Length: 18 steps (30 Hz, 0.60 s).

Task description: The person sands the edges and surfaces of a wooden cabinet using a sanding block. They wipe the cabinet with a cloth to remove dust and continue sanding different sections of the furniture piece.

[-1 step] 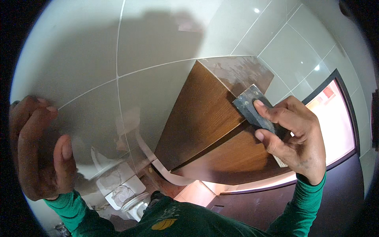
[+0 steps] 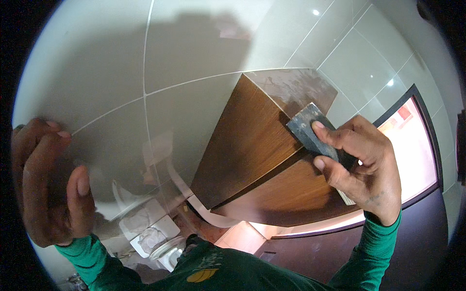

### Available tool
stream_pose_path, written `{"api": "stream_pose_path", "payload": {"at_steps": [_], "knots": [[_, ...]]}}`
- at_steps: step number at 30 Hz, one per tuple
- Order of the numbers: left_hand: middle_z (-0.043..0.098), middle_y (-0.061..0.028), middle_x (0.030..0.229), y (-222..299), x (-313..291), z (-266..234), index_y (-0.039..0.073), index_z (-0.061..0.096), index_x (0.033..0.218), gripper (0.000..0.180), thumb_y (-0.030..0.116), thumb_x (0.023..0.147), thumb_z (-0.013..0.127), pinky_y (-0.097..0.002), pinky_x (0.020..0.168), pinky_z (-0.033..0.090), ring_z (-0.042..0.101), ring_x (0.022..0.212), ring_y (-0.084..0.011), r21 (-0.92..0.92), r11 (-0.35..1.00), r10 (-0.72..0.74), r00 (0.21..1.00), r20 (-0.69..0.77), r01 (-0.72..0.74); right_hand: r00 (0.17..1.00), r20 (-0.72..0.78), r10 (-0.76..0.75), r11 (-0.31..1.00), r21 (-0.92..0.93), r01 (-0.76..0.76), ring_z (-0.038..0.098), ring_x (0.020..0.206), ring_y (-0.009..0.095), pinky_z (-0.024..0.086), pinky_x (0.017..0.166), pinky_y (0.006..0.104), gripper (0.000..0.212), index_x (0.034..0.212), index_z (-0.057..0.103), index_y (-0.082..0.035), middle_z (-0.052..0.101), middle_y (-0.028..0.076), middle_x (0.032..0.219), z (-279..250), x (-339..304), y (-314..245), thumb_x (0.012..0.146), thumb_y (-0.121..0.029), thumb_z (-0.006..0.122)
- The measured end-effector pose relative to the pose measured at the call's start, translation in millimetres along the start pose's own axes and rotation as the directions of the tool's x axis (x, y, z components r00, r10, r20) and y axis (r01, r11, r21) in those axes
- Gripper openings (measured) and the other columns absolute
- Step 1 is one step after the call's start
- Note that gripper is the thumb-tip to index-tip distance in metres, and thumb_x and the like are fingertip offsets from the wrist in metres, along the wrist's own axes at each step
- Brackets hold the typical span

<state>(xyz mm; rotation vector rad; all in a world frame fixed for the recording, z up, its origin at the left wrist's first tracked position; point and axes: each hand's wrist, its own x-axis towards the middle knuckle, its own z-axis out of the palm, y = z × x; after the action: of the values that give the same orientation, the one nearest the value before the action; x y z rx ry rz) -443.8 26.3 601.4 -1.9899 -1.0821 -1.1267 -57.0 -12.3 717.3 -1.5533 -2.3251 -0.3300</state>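
Note:
My right hand (image 2: 371,165) pinches a dark grey, dusty rectangular block (image 2: 310,128) between thumb and fingers; its exact kind is unclear. One end of the block lies over the edge of a brown wood-grain cabinet (image 2: 247,145), and I cannot tell if they touch. The cabinet's top (image 2: 296,87) is smeared with whitish dust. Below the fingers of that hand, a pale ridged edge (image 2: 346,198) shows; what it belongs to is hidden. At the far left, my left hand (image 2: 56,186) is in shadow near the tiled wall, fingers curved, thumb apart, with nothing seen in it.
Large glossy grey tiles (image 2: 194,48) cover the wall behind the cabinet. Below at the left stands a white toilet (image 2: 167,250) with crumpled, clear wrapping on its tank. To the right is a dark-framed bright opening (image 2: 412,145), with a dark purple-brown panel (image 2: 412,242) under it.

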Motion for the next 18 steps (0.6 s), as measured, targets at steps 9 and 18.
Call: {"api": "stream_pose_path", "payload": {"at_steps": [9, 18], "knots": [[0.071, -0.0214, 0.125, 5, -7, 7, -0.007, 0.069, 0.125, 0.034, 0.002, 0.092, 0.067, -0.0524, 0.115, 0.041, 0.061, 0.127, -0.0364, 0.054, 0.986, -0.159, 0.987, 0.021, 0.158, 0.996, -0.036, -0.077, 0.997, -0.023, 0.076, 0.065, 0.078, 0.038, 0.052, 0.074, 0.0450, 0.035, 0.113, 0.076, -0.004, 0.067, 0.023, 0.085, 34, 75, 9, 0.083, -0.024, 0.078], [0.067, -0.0231, 0.099, 10, 18, 5, -0.007, 0.069, 0.098, 0.032, 0.012, 0.075, 0.077, -0.0550, 0.102, 0.046, 0.066, 0.093, -0.0368, 0.042, 0.997, 0.066, 0.991, -0.112, -0.062, 0.996, -0.004, 0.085, 0.994, -0.065, -0.085, 0.057, 0.064, 0.031, 0.048, 0.061, 0.0404, 0.038, 0.113, 0.077, -0.003, 0.064, 0.017, 0.078, -8, -13, -9, 0.081, -0.023, 0.081]]}}
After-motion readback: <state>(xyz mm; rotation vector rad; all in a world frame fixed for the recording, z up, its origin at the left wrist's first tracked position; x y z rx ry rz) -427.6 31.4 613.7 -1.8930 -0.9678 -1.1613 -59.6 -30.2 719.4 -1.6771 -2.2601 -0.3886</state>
